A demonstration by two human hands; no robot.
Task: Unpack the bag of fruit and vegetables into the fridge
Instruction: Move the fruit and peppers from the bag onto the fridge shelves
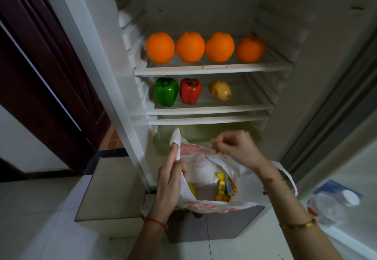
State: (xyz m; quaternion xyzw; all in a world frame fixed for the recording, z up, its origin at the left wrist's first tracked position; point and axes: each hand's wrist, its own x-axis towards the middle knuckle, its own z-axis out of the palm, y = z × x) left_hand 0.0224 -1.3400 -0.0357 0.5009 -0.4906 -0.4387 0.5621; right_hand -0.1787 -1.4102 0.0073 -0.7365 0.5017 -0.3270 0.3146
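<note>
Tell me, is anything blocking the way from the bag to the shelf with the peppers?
Nothing visible blocks it. The fridge door is open, and the shelf has bare space right of the potato. Both the left hand and right hand hold the bag open just below it.

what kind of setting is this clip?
Likely a home kitchen: an open fridge with oranges and peppers on its shelves, tiled floor, and both hands holding open a plastic shopping bag.
</note>
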